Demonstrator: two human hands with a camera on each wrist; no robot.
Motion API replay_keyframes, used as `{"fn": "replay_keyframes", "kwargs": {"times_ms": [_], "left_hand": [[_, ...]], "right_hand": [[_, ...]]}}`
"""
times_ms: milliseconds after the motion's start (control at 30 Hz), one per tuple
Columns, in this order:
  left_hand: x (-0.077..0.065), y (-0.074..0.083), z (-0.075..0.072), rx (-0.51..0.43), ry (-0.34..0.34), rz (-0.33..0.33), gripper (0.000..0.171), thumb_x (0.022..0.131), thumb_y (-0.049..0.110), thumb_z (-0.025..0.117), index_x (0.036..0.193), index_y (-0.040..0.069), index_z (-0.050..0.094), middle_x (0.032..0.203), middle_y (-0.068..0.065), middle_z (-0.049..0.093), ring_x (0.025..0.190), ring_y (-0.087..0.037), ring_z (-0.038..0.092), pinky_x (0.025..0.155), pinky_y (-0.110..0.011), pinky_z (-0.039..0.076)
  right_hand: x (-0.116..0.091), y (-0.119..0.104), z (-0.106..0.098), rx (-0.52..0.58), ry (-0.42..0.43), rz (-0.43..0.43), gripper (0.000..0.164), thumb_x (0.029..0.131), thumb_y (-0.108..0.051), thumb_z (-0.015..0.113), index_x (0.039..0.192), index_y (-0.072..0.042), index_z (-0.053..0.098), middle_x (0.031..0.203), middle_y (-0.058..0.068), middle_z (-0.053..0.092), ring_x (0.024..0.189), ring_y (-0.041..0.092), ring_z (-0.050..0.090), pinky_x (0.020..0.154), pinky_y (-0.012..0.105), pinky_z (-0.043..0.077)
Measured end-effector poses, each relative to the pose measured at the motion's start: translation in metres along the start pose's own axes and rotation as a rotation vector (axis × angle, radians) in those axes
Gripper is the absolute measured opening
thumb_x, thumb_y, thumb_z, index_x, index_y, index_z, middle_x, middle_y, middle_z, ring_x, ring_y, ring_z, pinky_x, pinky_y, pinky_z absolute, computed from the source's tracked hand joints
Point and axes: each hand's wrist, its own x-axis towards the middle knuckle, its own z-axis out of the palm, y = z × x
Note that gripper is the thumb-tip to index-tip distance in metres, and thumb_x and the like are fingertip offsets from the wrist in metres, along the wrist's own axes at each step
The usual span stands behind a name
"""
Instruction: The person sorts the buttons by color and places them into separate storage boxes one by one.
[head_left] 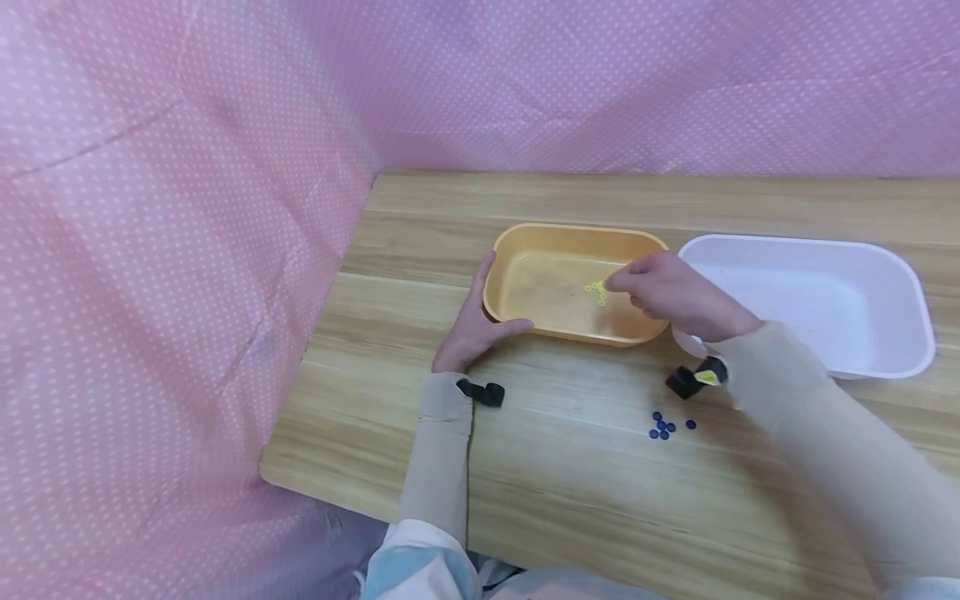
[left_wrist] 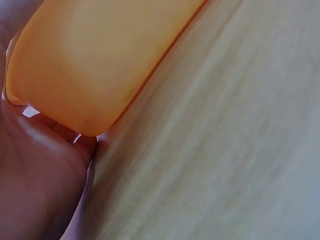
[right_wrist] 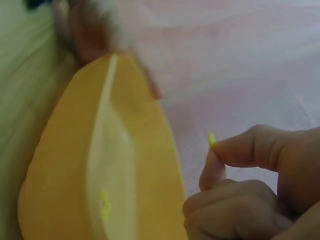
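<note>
A shallow yellow-orange plastic tub (head_left: 517, 320) stands on the table. My left hand (head_left: 474, 325) grips its left end, thumb along the near rim and fingers at the far left side; the left wrist view shows the palm (left_wrist: 40, 170) around the tub's end (left_wrist: 95, 95). Over the tub's right part, my right hand (head_left: 671, 292) pinches a small yellow piece (right_wrist: 211, 138) between thumb and index finger, the other fingers curled in. Several small yellow rings (head_left: 602, 302) lie in a loose cluster on the tub's floor, left of the right fingertips.
A white plastic tub (head_left: 885, 358) stands to the right, close beside the yellow-orange one. Several small dark blue discs (head_left: 663, 427) lie on the wooden table (head_left: 555, 450) in front of it. Pink dotted cloth (head_left: 600, 92) hangs behind and at the left.
</note>
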Motion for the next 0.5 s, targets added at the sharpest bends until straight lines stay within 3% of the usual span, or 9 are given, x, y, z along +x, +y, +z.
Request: {"fn": "replay_keyframes", "kwargs": {"times_ms": [167, 233, 400, 500], "left_hand": [[0.000, -0.003, 0.001, 0.015, -0.004, -0.001, 0.118, 0.066, 0.017, 0.087, 0.152, 0.027, 0.007, 0.152, 0.001, 0.026, 0.128, -0.022, 0.038, 0.106, -0.036, 0.030], [0.001, -0.004, 0.002, 0.026, -0.006, 0.002, 0.118, 0.065, 0.018, 0.088, 0.152, 0.028, 0.007, 0.151, 0.002, 0.026, 0.128, -0.021, 0.038, 0.106, -0.037, 0.030], [0.002, -0.004, 0.000, 0.039, -0.005, 0.012, 0.118, 0.065, 0.019, 0.088, 0.152, 0.028, 0.008, 0.153, -0.005, 0.022, 0.130, -0.028, 0.034, 0.107, -0.042, 0.028], [0.002, -0.002, -0.001, 0.033, 0.008, 0.017, 0.118, 0.065, 0.017, 0.088, 0.152, 0.028, 0.008, 0.153, -0.007, 0.022, 0.131, -0.029, 0.033, 0.108, -0.044, 0.026]], "right_hand": [[0.025, 0.009, 0.012, -0.195, 0.006, 0.019, 0.038, 0.088, -0.027, 0.058, 0.057, -0.012, 0.045, 0.053, -0.005, 0.030, 0.049, 0.013, 0.032, 0.049, 0.029, 0.032], [0.032, 0.013, 0.015, -0.252, 0.007, 0.025, 0.038, 0.089, -0.025, 0.057, 0.055, -0.011, 0.049, 0.054, -0.004, 0.036, 0.049, 0.013, 0.036, 0.049, 0.029, 0.035], [0.044, 0.018, 0.021, -0.416, 0.001, -0.039, 0.039, 0.088, -0.018, 0.054, 0.050, -0.008, 0.051, 0.049, -0.003, 0.038, 0.042, 0.012, 0.037, 0.044, 0.027, 0.034], [0.048, 0.018, 0.024, -0.499, 0.002, -0.076, 0.039, 0.085, -0.016, 0.053, 0.048, -0.011, 0.043, 0.046, -0.003, 0.035, 0.041, 0.014, 0.038, 0.045, 0.028, 0.034]]}}
